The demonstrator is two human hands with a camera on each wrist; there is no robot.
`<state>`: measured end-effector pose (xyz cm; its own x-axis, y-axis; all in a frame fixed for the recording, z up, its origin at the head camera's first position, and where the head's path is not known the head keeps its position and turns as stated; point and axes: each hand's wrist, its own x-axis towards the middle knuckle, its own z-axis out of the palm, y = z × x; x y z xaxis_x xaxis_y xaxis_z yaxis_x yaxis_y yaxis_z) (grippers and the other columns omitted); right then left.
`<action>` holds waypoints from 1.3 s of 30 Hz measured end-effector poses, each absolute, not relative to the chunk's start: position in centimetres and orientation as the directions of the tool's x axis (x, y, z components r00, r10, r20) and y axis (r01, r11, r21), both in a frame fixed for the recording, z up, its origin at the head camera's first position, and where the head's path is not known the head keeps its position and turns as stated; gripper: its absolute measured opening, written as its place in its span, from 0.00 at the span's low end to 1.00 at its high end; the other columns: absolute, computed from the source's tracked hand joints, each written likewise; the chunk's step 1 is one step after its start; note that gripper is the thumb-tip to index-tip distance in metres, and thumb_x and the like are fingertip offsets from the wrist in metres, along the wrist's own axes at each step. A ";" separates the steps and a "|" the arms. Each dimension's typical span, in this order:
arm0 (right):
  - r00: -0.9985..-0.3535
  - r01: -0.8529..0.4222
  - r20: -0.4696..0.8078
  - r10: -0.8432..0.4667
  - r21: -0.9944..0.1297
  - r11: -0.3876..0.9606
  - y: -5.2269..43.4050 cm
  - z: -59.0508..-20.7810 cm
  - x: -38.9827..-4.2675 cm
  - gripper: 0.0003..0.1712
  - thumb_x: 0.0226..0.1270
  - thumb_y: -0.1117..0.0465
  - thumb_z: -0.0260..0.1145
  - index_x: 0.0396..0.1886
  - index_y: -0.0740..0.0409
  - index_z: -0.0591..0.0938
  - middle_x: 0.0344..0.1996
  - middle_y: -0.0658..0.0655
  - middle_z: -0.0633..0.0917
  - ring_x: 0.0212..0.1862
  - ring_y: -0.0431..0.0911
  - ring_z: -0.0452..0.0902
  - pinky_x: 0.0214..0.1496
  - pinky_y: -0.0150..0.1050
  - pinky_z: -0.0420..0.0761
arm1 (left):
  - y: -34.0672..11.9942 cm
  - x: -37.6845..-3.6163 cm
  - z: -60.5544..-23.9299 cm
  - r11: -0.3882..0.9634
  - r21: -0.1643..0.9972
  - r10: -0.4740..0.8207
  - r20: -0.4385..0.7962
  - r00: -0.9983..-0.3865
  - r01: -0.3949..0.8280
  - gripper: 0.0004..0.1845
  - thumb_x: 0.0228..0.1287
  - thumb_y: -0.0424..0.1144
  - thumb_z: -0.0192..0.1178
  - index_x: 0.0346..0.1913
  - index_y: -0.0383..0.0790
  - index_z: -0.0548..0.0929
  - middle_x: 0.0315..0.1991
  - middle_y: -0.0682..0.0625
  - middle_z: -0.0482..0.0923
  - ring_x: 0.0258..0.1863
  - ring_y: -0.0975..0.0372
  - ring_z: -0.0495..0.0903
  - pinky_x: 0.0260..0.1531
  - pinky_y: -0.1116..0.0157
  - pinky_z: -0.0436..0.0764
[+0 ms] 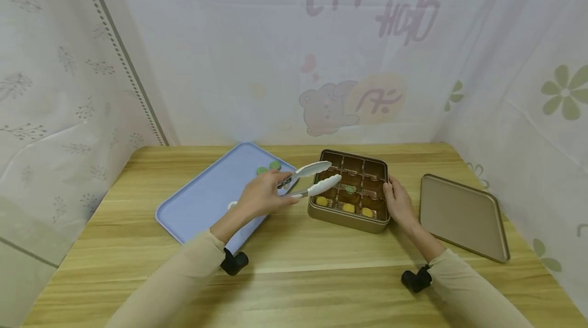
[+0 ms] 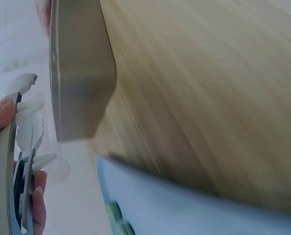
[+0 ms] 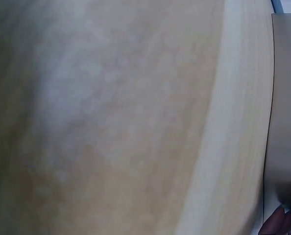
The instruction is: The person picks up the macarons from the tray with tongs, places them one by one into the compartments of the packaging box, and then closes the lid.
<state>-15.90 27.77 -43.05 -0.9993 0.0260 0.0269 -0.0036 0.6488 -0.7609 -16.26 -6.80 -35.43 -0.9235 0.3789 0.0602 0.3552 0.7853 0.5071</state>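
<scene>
The left arm reaches forward and inward across the near right edge of the blue tray (image 1: 202,205), its sleeve drawn back from the wrist. The left hand (image 1: 263,193) grips a pair of tongs (image 1: 324,185) with the thumb on one handle and the fingers on the other, pointing them rightward over the left part of a bronze box (image 1: 347,221). The right arm slants in from the near right, and the right hand (image 1: 398,203) rests against the box's right wall; I cannot tell whether that grip curls round the rim or only presses.

The tongs have metal handles and white, scalloped tips standing apart above the compartments. The box sits on the wood-grained surface (image 1: 321,272), right of the tray, turned slightly askew. Inside is a brown, glossy divided insert (image 1: 352,165). Three yellow pieces (image 1: 348,208) lie along its near row, one per compartment, and a green piece (image 1: 350,190) in the middle one. Two green rounds (image 1: 262,170) lie side by side near the tray's far right edge. A shallow bronze lid (image 1: 461,216) lies right of the right hand.
</scene>
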 end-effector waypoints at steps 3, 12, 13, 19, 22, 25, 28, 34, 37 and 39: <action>-0.999 0.002 0.025 0.033 -0.760 0.650 27.8 -42.9 -15.9 0.33 0.82 0.54 0.35 0.75 0.74 0.50 0.71 0.78 0.58 0.73 0.70 0.52 0.73 0.63 0.56 | -8.5 -16.2 -35.7 0.794 0.516 0.343 0.059 -0.938 0.323 0.36 0.54 0.53 0.71 0.65 0.42 0.77 0.60 0.41 0.78 0.47 0.53 0.79 0.36 0.57 0.78; -0.999 0.005 0.031 0.043 -0.746 0.666 27.8 -42.8 -15.9 0.32 0.82 0.55 0.35 0.75 0.74 0.51 0.71 0.78 0.59 0.72 0.70 0.53 0.73 0.63 0.56 | -14.7 -16.0 -36.5 0.841 0.492 0.241 0.027 -0.970 0.223 0.37 0.56 0.51 0.69 0.66 0.38 0.75 0.54 0.37 0.79 0.32 0.57 0.74 0.25 0.64 0.69; -0.999 0.004 0.032 0.042 -0.744 0.668 27.8 -42.8 -15.9 0.32 0.82 0.55 0.35 0.75 0.74 0.51 0.71 0.78 0.59 0.73 0.70 0.53 0.73 0.63 0.56 | -15.4 -15.9 -36.5 0.845 0.488 0.233 0.028 -0.972 0.217 0.37 0.56 0.51 0.69 0.66 0.38 0.74 0.53 0.37 0.79 0.31 0.58 0.72 0.24 0.65 0.67; -0.998 -0.002 0.040 0.042 -0.744 0.669 28.0 -42.9 -16.0 0.32 0.82 0.55 0.35 0.75 0.73 0.51 0.71 0.77 0.59 0.73 0.70 0.52 0.73 0.63 0.56 | -18.5 -16.0 -37.0 0.867 0.459 0.201 0.033 -0.979 0.194 0.37 0.55 0.50 0.69 0.65 0.33 0.74 0.46 0.35 0.79 0.22 0.61 0.65 0.20 0.66 0.62; -0.998 -0.002 0.042 0.043 -0.746 0.666 28.0 -43.0 -16.1 0.32 0.82 0.55 0.35 0.75 0.73 0.51 0.71 0.77 0.59 0.73 0.69 0.53 0.73 0.63 0.56 | -19.3 -16.1 -37.2 0.873 0.454 0.190 0.019 -0.982 0.178 0.38 0.56 0.50 0.69 0.65 0.31 0.74 0.47 0.33 0.79 0.21 0.60 0.64 0.18 0.66 0.61; -0.998 -0.007 0.044 0.039 -0.749 0.663 28.0 -43.0 -16.0 0.32 0.82 0.55 0.36 0.75 0.73 0.51 0.71 0.77 0.59 0.73 0.69 0.53 0.73 0.62 0.56 | -19.7 -16.2 -37.5 0.885 0.432 0.184 0.018 -0.983 0.174 0.38 0.56 0.50 0.69 0.65 0.31 0.74 0.53 0.30 0.78 0.25 0.58 0.69 0.18 0.66 0.63; -0.998 -0.009 0.046 0.038 -0.751 0.660 27.9 -43.0 -15.9 0.32 0.82 0.56 0.36 0.75 0.74 0.51 0.71 0.78 0.59 0.73 0.70 0.53 0.73 0.63 0.56 | -19.8 -16.3 -37.6 0.895 0.412 0.180 0.016 -0.984 0.171 0.38 0.55 0.50 0.69 0.65 0.31 0.74 0.56 0.29 0.76 0.30 0.55 0.73 0.20 0.65 0.65; -0.999 -0.016 0.045 0.027 -0.746 0.666 27.8 -43.0 -15.7 0.33 0.82 0.54 0.35 0.75 0.74 0.51 0.71 0.78 0.59 0.72 0.70 0.53 0.72 0.63 0.57 | -19.9 -16.6 -37.6 0.901 0.400 0.180 -0.001 -0.984 0.165 0.37 0.55 0.50 0.69 0.64 0.32 0.75 0.55 0.30 0.77 0.30 0.56 0.71 0.20 0.65 0.63; -0.998 -0.020 0.049 0.026 -0.744 0.668 27.7 -43.0 -15.7 0.33 0.82 0.54 0.35 0.75 0.74 0.51 0.70 0.78 0.59 0.72 0.71 0.54 0.72 0.63 0.57 | -19.9 -16.8 -37.6 0.900 0.401 0.185 -0.002 -0.983 0.169 0.37 0.55 0.49 0.70 0.64 0.32 0.75 0.54 0.31 0.78 0.31 0.56 0.70 0.21 0.65 0.62; -0.998 -0.019 0.052 0.030 -0.741 0.671 27.6 -43.0 -15.8 0.32 0.82 0.55 0.36 0.75 0.74 0.51 0.70 0.78 0.60 0.72 0.71 0.54 0.72 0.63 0.57 | -19.9 -16.9 -37.6 0.898 0.404 0.190 -0.001 -0.982 0.174 0.36 0.55 0.49 0.70 0.64 0.32 0.75 0.51 0.32 0.78 0.30 0.57 0.69 0.21 0.65 0.61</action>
<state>-15.75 27.62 -43.02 -0.9982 0.0299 0.0522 -0.0187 0.6714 -0.7409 -16.87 -19.92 -37.58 -0.9818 0.1902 -0.0010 0.1735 0.8979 0.4045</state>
